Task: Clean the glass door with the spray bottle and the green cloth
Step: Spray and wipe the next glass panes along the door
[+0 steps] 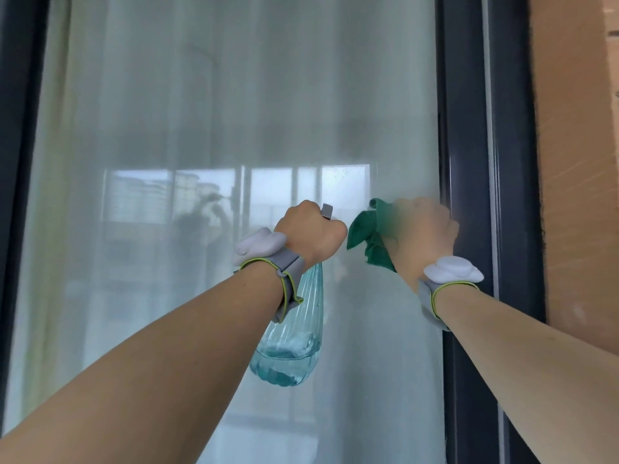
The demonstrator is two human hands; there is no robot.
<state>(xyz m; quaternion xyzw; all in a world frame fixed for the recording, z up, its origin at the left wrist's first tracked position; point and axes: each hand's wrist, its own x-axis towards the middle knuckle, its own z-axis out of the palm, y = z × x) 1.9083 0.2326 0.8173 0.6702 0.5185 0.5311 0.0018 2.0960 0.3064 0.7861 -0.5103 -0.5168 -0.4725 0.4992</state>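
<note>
Both arms are raised to the glass door, whose pane fills the view from the dark frame post on the right to a second dark frame edge at far left. The left hand is closed in a fist around the neck of the spray bottle, which hangs below the wrist with its pale blue ribbed body tilted and a little liquid pooled at the bottom; the grey sprayer head shows just above the knuckles, close to the glass. The right hand, blurred, clutches the green cloth and holds it to the pane just beside the right frame post, the cloth's loose folds trailing to the left toward the other hand. The two hands are near each other but apart. Wide bare glass lies above, below and to the left of both hands; to the right the room ends at the post. A pale curtain hangs behind the pane. Beyond the post stands a brown wall. Each wrist carries a grey band with a white module. No brand, label or writing can be read on the bottle, the bands or the frame.
</note>
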